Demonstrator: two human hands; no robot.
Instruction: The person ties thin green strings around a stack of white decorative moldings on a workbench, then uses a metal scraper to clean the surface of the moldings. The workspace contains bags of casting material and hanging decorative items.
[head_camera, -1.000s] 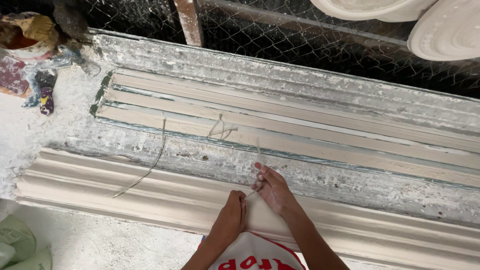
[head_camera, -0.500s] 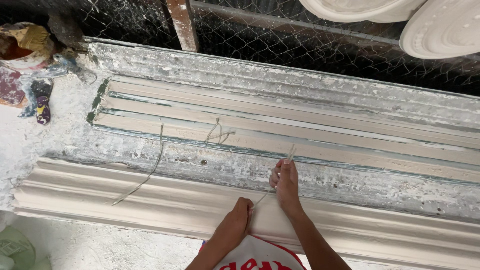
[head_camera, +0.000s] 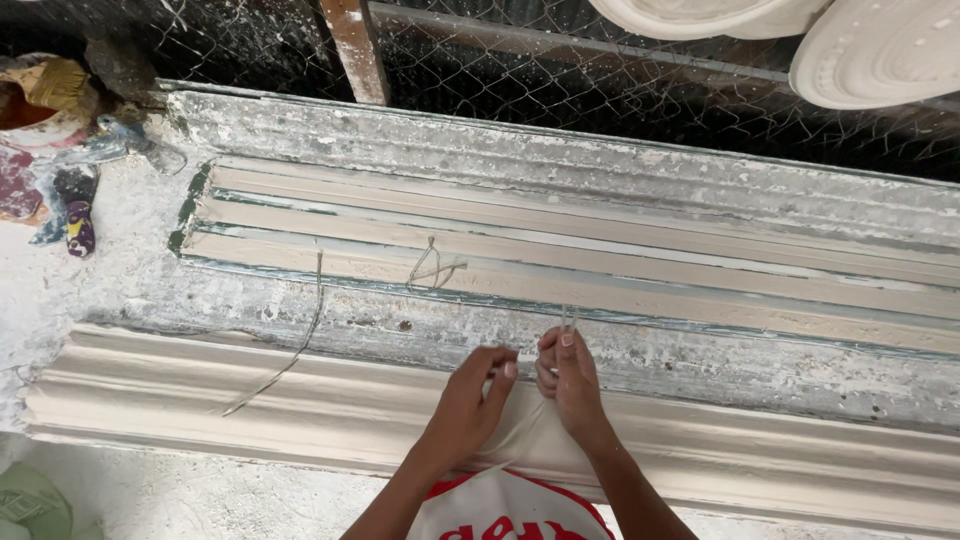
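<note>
Between the hands, at the near edge of the bench (head_camera: 130, 290), a thin fibre strand (head_camera: 568, 320) stands nearly upright, its long axis pointing away toward the grooved mould (head_camera: 620, 270). It looks light, limp and easily frayed, best pinched near its end. Right hand (head_camera: 572, 385) pinches it; left hand (head_camera: 478, 395) curls beside, fingertips pressed together over the pale cornice (head_camera: 200, 400).

The long mould (head_camera: 600, 260) lies along the tabletop (head_camera: 60, 300). In front of it, a cornice strip (head_camera: 250, 410); on it, knotted fibre (head_camera: 435, 268); behind it, wire mesh (head_camera: 520, 80).
</note>
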